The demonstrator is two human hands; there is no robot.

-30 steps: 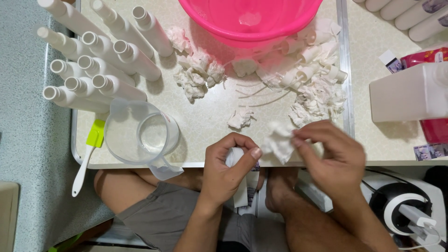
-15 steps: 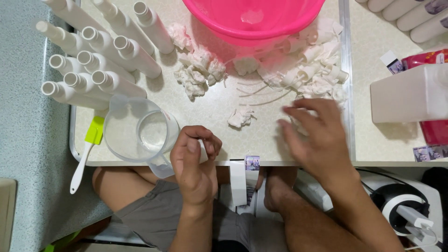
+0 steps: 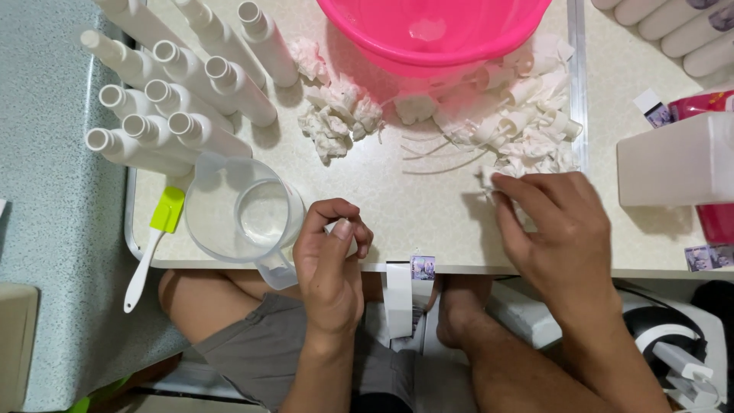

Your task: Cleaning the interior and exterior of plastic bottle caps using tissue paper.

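While the left hand [image 3: 330, 264] is curled tightly around a small white object [image 3: 337, 229] at the table's [image 3: 382, 199] front edge, just beside the clear measuring jug [image 3: 243, 216], the right hand [image 3: 558, 229] lies palm down with its fingertips pressed on a crumpled white tissue [image 3: 489, 177]. This tissue sits at the near end of a pile of tissues and white caps [image 3: 527, 122] below the pink basin [image 3: 436, 30]. White bottles [image 3: 176, 92] stand at the far left, and a green spatula [image 3: 157, 241] lies near the jug.
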